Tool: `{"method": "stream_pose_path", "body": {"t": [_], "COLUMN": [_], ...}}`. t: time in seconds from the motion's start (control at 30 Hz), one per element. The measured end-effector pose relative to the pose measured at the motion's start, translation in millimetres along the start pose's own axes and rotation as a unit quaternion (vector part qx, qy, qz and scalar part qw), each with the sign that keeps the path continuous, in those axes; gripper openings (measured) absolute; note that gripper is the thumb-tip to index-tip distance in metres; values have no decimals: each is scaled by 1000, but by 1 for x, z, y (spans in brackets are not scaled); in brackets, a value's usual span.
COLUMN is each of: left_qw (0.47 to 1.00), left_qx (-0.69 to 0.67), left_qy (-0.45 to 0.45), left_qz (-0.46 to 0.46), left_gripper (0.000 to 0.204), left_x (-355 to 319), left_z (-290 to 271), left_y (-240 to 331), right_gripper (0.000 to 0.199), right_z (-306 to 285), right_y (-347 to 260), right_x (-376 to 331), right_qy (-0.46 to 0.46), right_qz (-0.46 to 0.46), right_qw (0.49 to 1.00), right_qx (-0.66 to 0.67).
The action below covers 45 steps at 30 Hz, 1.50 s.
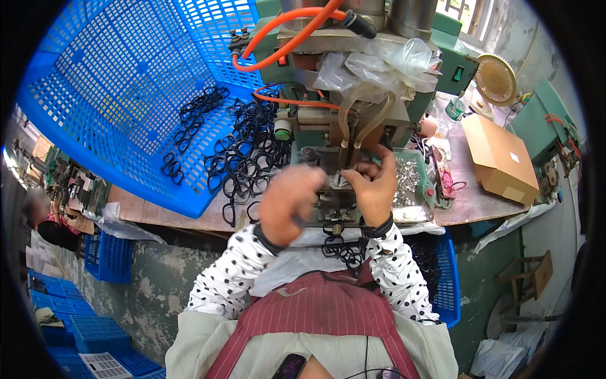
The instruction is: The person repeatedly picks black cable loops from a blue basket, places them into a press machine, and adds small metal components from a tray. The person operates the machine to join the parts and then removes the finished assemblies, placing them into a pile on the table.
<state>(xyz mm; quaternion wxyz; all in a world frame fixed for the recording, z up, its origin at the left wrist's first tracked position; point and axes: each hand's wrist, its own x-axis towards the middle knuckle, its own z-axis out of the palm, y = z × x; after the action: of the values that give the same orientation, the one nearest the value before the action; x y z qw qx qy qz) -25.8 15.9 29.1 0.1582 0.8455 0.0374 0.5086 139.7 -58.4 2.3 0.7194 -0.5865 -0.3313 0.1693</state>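
Both my hands are raised at the work point of a green press machine (353, 95). My left hand (287, 205) is blurred, its fingers curled near the machine's small fixture (334, 202); what it holds is not clear. My right hand (374, 186) pinches a small part at the fixture, under two clear tubes. Black eyeglass frames (243, 155) lie heaped just left of the machine, spilling out of a tilted blue plastic basket (126, 95). More black frames (344, 249) hang below the fixture, close to my wrists.
A tray of small silvery metal parts (407, 180) sits right of the machine. A cardboard box (499, 158) and a small fan (495, 79) stand on the wooden bench at right. Blue crates (107, 256) are stacked on the floor at left, another (445, 278) under the bench.
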Motion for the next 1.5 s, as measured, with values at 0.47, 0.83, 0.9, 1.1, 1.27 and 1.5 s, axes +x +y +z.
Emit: {"method": "stream_pose_path", "body": {"t": [0.47,0.83,0.9,1.1,1.27,1.5], "left_qw": [980,992,994,919,880,924], "left_qx": [-68,12,83,354,419,326], "left_qy": [-140,-78,5,-1,-102,-28], "left_qz": [128,103,75,-171,-198,-196], "left_gripper": [43,40,39,40,36,25], "left_x": [-28,-42,-63,-154,-185,-163], "left_z": [49,37,27,-46,-77,-79], "left_y": [-4,-2,-17,-73,-99,-123], "right_gripper": [26,10,10,7,10,10], "right_z": [-111,-130,-129,-127,-124,-135], "right_y": [93,113,114,114,108,107], "right_x": [24,29,31,28,26,25], "right_qy": [73,155,157,159,186,218], "right_qz": [-147,-193,-185,-200,-241,-120], "right_qw": [772,824,820,837,797,863], "right_qx": [-614,-509,-518,-484,-522,-440]}}
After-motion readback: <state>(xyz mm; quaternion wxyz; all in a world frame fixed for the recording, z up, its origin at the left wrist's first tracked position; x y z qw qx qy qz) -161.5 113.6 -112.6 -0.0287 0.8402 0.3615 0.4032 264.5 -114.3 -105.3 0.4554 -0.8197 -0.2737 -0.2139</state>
